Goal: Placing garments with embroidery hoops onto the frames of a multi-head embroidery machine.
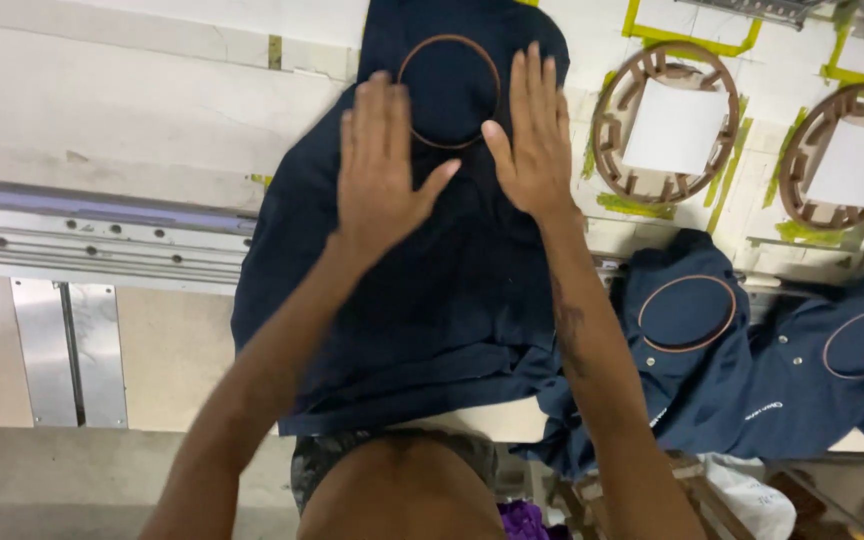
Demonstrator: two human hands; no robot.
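Item: dark navy cloth garment point(422, 300), spread flat on the pale worktable point(152, 110), near edge hanging by the person's waist. Left hand point(380, 170): open, fingers spread, palm flat on the cloth, gripping nothing. Right hand point(532, 135): likewise flat and open. Between them: thin brown round hoop point(449, 92) clamped in the garment. Right side: two more hooped navy garments point(752, 350). Farthest: two brown round frames holding white squares point(667, 125).
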